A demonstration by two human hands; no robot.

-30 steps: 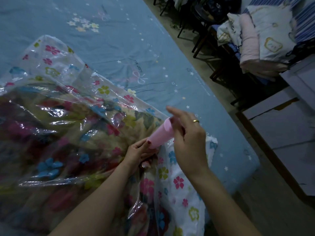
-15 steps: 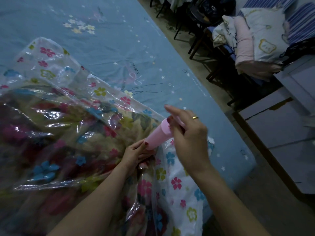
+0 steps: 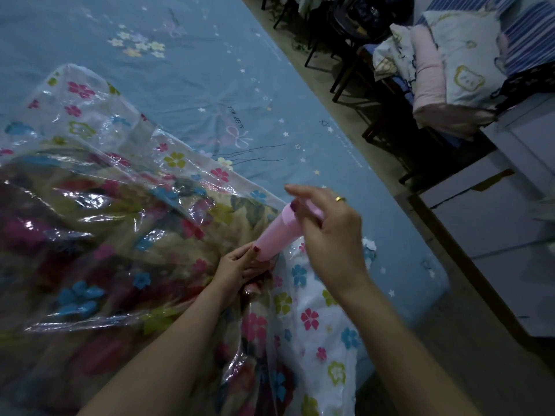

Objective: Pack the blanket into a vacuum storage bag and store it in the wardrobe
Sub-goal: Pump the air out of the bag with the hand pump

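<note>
Head view: both hands, left hand (image 3: pixel 240 265) and right hand (image 3: pixel 327 232), grip pink pump (image 3: pixel 276 235); bedsheet (image 3: pixel 210 85) reads "SLEEP WELL".

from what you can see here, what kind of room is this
Most likely a bedroom: a bed with a blue printed sheet, folded bedding piled on a chair, and pale cabinet doors at the right.

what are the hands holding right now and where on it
Both hold the pink hand pump. The left hand grips its lower end against the vacuum storage bag; the right hand grips its upper handle end.
</note>
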